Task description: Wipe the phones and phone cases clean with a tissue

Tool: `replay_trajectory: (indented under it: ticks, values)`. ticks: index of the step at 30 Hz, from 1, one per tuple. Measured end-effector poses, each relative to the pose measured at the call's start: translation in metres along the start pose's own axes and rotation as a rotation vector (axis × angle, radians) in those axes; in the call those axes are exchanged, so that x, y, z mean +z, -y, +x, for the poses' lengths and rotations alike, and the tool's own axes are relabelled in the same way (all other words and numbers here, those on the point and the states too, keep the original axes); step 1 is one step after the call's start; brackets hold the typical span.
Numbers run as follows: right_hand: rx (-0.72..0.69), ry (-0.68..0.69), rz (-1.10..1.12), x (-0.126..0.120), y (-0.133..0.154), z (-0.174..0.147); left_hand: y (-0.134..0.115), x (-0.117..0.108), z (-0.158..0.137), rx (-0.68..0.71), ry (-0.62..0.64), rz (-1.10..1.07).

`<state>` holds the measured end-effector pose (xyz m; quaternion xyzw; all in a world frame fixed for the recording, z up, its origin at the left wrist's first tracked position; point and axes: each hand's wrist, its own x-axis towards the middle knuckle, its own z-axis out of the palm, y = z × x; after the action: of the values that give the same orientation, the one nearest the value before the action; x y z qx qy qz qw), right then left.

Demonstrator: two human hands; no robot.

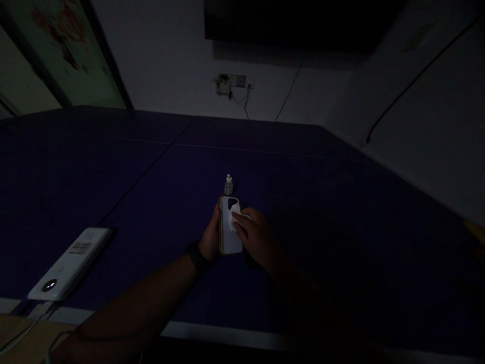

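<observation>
Above the middle of the dark blue bench (166, 283), a pale phone case (230, 245) with a yellowish rim is held up, its back towards the wearer and its camera opening at the top. The left hand (210, 237), with a black wristwatch (197, 257) behind it, is curled around the case's left edge, thumb along the side; the fingers behind are hidden. The right hand (259, 235) has its fingers bent and drawn together on a crumpled white tissue (235, 208), pressed to the back beside the opening. Just beyond the case stands a small white-capped dropper bottle (228, 186); a white power bank (71, 263) lies well apart at the left.

The case is probably light, with a little give in the rim and a flat back that may be slippery if wet. The long edges look the best hold, clear of the opening. Whether a phone sits inside, I cannot tell. The tissue should be soft, nearly weightless and easily torn, best pinched in a thick fold.
</observation>
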<state>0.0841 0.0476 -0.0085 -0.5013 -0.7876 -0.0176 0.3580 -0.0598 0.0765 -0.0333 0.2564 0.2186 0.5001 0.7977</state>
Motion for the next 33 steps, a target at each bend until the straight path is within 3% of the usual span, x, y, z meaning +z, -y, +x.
replay_trajectory:
  ticks: [7, 14, 23, 28, 33]
  values:
    - [0.076, 0.070, -0.165, -0.001, 0.001, 0.001, 0.001, 0.010, -0.009, 0.155, 0.030, 0.151]
    - [0.038, 0.191, -0.095, -0.005, 0.002, -0.002, -0.001, 0.011, -0.008, 0.223, -0.026, 0.123]
    - [0.100, 0.130, -0.075, -0.001, -0.004, 0.000, -0.001, 0.010, -0.004, 0.100, -0.015, 0.048]
    - [-0.063, 0.265, 0.051, -0.009, -0.007, 0.000, -0.001, 0.005, -0.001, 0.125, -0.073, -0.006]
    - [-0.136, 0.171, 0.177, -0.005, -0.008, 0.000, -0.001, -0.003, 0.002, -0.002, -0.056, -0.034]
